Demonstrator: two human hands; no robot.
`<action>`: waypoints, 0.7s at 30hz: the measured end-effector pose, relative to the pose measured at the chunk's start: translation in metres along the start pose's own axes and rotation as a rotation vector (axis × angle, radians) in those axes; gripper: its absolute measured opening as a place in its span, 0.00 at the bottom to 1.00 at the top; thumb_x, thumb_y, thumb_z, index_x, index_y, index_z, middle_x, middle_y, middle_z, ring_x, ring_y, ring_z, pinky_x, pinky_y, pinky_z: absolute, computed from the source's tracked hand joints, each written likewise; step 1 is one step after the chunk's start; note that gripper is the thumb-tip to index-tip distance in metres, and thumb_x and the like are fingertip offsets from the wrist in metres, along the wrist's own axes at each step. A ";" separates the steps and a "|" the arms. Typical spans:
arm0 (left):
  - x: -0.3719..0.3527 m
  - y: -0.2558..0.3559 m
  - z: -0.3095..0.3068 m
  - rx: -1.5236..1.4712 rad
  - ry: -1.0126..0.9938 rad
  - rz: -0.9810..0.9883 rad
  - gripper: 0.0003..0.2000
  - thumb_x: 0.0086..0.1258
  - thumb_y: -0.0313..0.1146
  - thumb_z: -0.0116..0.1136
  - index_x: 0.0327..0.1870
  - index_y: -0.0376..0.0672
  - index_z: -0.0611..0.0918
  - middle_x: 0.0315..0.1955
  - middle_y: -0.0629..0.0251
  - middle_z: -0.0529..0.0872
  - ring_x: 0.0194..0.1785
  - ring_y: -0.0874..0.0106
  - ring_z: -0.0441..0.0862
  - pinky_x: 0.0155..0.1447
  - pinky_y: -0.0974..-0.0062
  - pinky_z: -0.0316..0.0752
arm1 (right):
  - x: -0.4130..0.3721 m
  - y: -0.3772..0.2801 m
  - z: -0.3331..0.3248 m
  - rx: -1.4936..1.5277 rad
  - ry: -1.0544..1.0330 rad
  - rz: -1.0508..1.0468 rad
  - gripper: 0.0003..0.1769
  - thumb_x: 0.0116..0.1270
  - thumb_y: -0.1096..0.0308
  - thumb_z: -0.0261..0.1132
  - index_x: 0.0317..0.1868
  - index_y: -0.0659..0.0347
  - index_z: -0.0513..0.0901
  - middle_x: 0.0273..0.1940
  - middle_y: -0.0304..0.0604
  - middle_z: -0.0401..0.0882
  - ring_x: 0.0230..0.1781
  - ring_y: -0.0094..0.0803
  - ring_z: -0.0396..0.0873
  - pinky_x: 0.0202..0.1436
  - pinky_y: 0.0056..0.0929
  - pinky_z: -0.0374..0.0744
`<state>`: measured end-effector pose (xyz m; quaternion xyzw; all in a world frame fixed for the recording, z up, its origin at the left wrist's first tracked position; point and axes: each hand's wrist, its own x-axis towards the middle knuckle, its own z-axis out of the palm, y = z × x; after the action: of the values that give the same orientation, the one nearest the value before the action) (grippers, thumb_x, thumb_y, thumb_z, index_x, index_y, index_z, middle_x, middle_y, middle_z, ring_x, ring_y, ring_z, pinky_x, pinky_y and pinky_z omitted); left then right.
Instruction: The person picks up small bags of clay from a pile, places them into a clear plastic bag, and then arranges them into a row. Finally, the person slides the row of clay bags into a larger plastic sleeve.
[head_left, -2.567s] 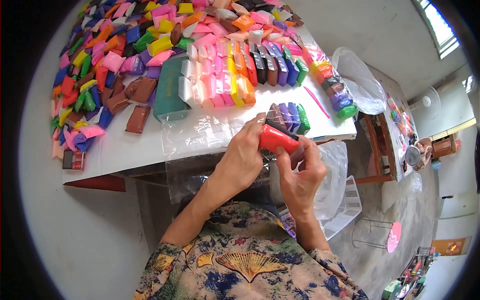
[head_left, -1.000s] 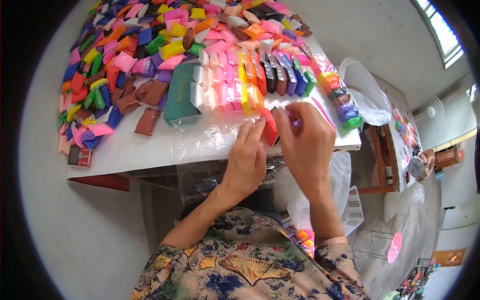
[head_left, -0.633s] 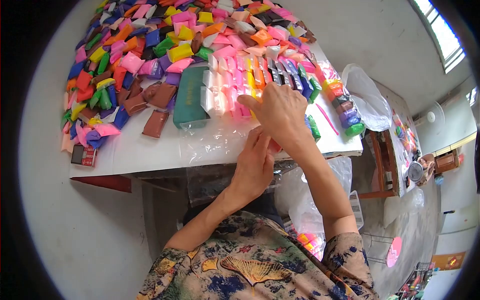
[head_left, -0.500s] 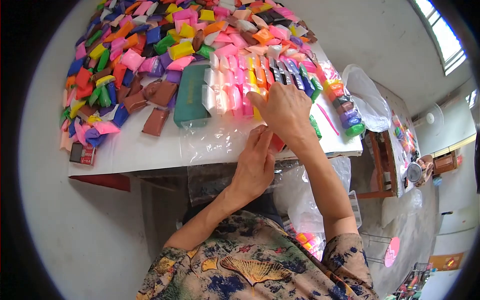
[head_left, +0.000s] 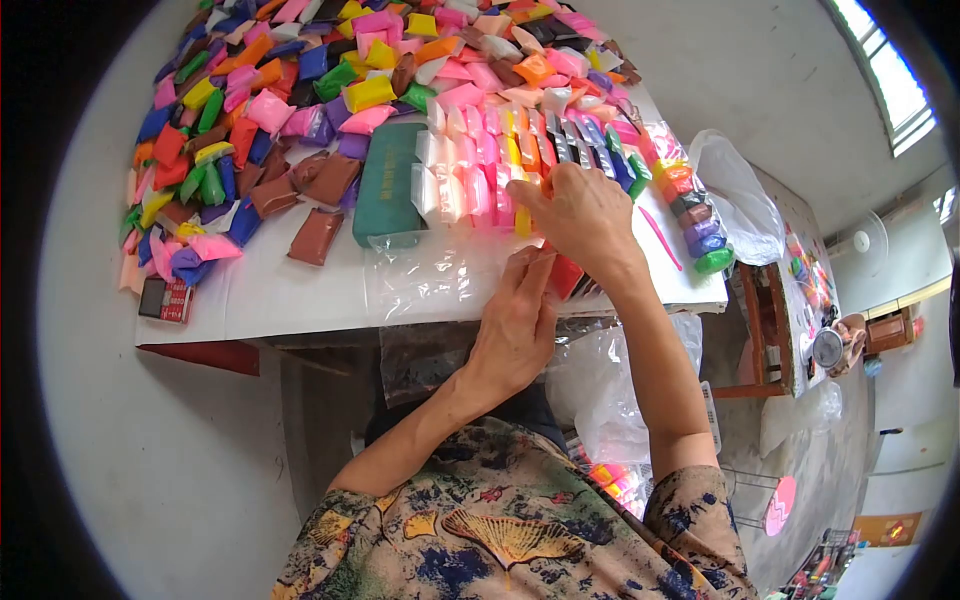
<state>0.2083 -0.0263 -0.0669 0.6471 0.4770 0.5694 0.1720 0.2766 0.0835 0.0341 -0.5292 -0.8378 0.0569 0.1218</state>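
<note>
My left hand (head_left: 517, 320) is at the table's front edge, fingers pressed together beside a red packet (head_left: 565, 276) and a clear plastic bag (head_left: 430, 275); what they grip is too small to tell. Above and right of it, my right hand (head_left: 582, 215) reaches over rows of small coloured packets (head_left: 475, 180), its thumb and fingers curled at the orange and yellow ones. Whether it holds a packet is hidden under the hand. A green case (head_left: 388, 188) lies left of the rows.
Loose coloured packets (head_left: 370, 93) are heaped over the back and left of the white table (head_left: 270, 290). A filled clear bag (head_left: 692, 215), a pink stick (head_left: 660, 238) and a crumpled plastic bag (head_left: 738, 200) lie right. A red and black box (head_left: 168, 300) sits at the left corner.
My right hand has shifted slightly right and down, and more of the red packet shows between the hands. The camera view has moved a little.
</note>
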 end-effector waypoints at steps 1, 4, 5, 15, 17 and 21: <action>0.000 0.000 0.000 0.006 0.001 0.003 0.27 0.66 0.16 0.49 0.69 0.31 0.67 0.60 0.37 0.71 0.60 0.37 0.74 0.62 0.50 0.73 | 0.000 0.001 -0.001 0.009 -0.003 -0.003 0.29 0.65 0.43 0.64 0.30 0.68 0.87 0.30 0.60 0.85 0.36 0.55 0.87 0.44 0.48 0.83; -0.001 -0.001 0.001 0.018 0.006 0.006 0.26 0.67 0.16 0.49 0.69 0.31 0.67 0.59 0.37 0.71 0.59 0.37 0.74 0.61 0.51 0.73 | -0.003 0.003 0.002 0.021 0.069 -0.042 0.26 0.65 0.48 0.64 0.30 0.68 0.87 0.30 0.60 0.86 0.35 0.55 0.87 0.43 0.48 0.83; -0.001 -0.001 0.001 0.021 0.008 0.006 0.26 0.67 0.16 0.48 0.69 0.31 0.67 0.59 0.37 0.71 0.59 0.37 0.74 0.61 0.51 0.73 | -0.003 0.004 0.004 0.023 0.107 -0.061 0.25 0.65 0.50 0.63 0.30 0.68 0.87 0.30 0.60 0.86 0.35 0.55 0.87 0.43 0.48 0.83; 0.001 0.000 0.000 -0.009 -0.016 0.005 0.23 0.67 0.16 0.47 0.66 0.30 0.68 0.58 0.37 0.72 0.59 0.37 0.73 0.63 0.51 0.71 | 0.003 -0.006 0.015 -0.173 0.094 0.014 0.19 0.61 0.56 0.66 0.39 0.66 0.86 0.31 0.55 0.87 0.33 0.51 0.88 0.41 0.45 0.83; 0.001 0.000 -0.002 -0.033 -0.050 -0.051 0.24 0.67 0.16 0.47 0.67 0.30 0.68 0.58 0.37 0.72 0.59 0.37 0.73 0.63 0.51 0.71 | 0.007 -0.001 0.019 -0.202 0.096 0.001 0.19 0.60 0.56 0.67 0.40 0.66 0.86 0.31 0.55 0.87 0.34 0.50 0.88 0.41 0.45 0.84; 0.002 -0.005 -0.003 -0.093 -0.076 -0.108 0.26 0.67 0.16 0.46 0.69 0.29 0.67 0.60 0.35 0.73 0.63 0.39 0.73 0.67 0.53 0.70 | -0.003 -0.001 0.008 -0.102 0.339 0.052 0.21 0.58 0.56 0.68 0.43 0.66 0.85 0.34 0.53 0.88 0.32 0.47 0.87 0.37 0.43 0.83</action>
<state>0.2030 -0.0231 -0.0689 0.6328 0.4775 0.5558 0.2503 0.2753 0.0809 0.0261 -0.5580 -0.7932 -0.0727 0.2327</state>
